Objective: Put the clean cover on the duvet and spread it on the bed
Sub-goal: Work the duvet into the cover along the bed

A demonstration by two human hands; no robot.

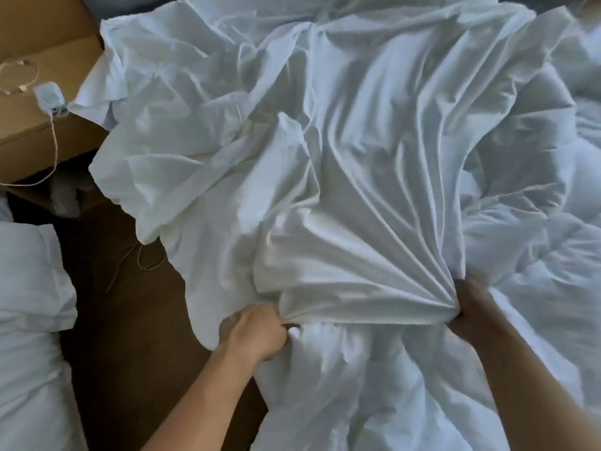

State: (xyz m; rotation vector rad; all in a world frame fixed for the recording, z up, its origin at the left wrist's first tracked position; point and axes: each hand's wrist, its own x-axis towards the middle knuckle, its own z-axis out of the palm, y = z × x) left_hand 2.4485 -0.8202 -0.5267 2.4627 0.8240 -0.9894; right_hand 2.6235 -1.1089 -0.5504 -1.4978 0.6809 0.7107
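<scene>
A white, crumpled duvet cover (325,157) lies spread over the bed, its folds fanning out from its near edge. My left hand (257,333) grips that near edge at the left, fingers curled into the cloth. My right hand (471,307) grips the same edge at the right, where the fabric bunches into tight pleats. The puffy white duvet (536,255) shows to the right of the cover and below my hands. The cover's edge is stretched taut between my two hands.
A brown cardboard box (35,125) with a white cable and a small tag on it stands at the upper left. A white pillow (29,320) lies at the lower left. Dark brown floor (130,320) shows between the pillow and the bed.
</scene>
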